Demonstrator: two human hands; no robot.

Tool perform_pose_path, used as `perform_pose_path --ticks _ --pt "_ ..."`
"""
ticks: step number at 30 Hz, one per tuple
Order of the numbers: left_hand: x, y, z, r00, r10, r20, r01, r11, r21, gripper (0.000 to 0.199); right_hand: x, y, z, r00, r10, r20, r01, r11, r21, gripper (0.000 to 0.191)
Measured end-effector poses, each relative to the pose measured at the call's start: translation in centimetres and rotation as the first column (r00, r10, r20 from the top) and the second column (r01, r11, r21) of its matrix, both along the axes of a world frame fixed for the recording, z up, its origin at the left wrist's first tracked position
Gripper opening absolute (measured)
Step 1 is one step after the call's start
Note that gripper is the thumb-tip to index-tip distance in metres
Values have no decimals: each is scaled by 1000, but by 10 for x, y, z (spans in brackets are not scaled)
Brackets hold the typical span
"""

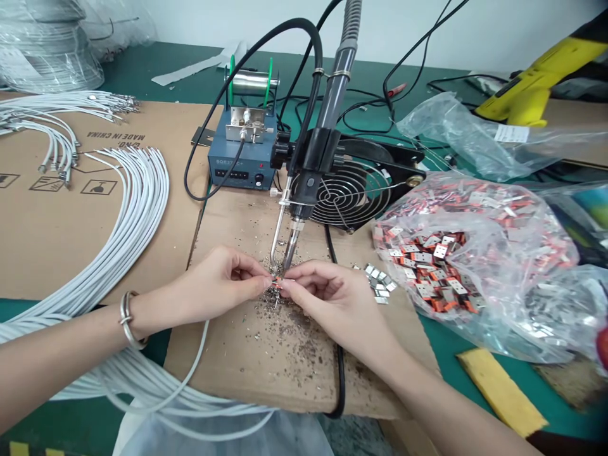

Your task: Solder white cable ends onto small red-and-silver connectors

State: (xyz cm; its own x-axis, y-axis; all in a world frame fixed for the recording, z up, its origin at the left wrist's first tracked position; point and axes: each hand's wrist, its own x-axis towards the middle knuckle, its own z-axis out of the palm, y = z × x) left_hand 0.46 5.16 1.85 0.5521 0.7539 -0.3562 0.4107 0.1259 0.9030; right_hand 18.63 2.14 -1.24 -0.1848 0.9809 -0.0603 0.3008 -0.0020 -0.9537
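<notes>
Both hands meet at the middle of the view, just under the tip of a mounted soldering iron (311,171). My left hand (228,278) pinches the end of a white cable (202,345). In my right hand (332,291), thumb and fingers close on a small red and metal connector (277,282), touching the cable end. A thin bent metal tube (278,231) comes down beside the iron's tip. The exact joint between cable and connector is too small to make out.
Behind stand a blue solder feeder (242,166) with a solder spool (251,83) and a round fan (351,193). Bundled white cables (137,215) curve along the left. Bags of red connectors (437,266), small metal pieces (379,282) and a yellow sponge (502,391) are on the right.
</notes>
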Motion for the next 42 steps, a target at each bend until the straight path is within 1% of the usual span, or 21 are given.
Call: perform_pose_path --ticks 3,6,12,14,16,19,21,31,35,42 --pt "0 0 0 1000 -3 8 3 1000 11 24 0 0 1 999 19 34 -20 1000 16 14" --pt "0 0 -1 1000 0 3 0 1000 20 24 0 0 1 998 13 60 -15 999 36 15" --pt "0 0 -3 1000 -6 0 6 1000 25 26 -1 1 0 999 -8 46 7 1000 25 15" --pt "-1 0 -3 1000 -4 9 3 1000 22 26 -1 2 2 1000 -2 -11 2 1000 -16 13" --pt "-1 0 -3 1000 -7 16 6 1000 20 26 0 4 7 994 9 -109 -20 994 -106 11" --pt "-2 0 -2 1000 0 21 0 1000 15 26 2 6 14 970 -12 -244 -51 967 -250 14" --pt "-2 0 -2 1000 8 27 -8 1000 5 25 2 7 17 959 -29 -283 -56 956 -287 14" --pt "2 -2 6 998 58 34 -55 995 -86 18 3 8 17 949 -39 -314 -45 966 -255 9" --pt "2 -2 7 997 55 48 -50 995 -92 18 4 8 19 942 -41 -334 -46 968 -248 6" --pt "1 -3 7 997 58 57 -53 994 -94 19 6 7 18 925 -25 -379 -88 957 -276 8"
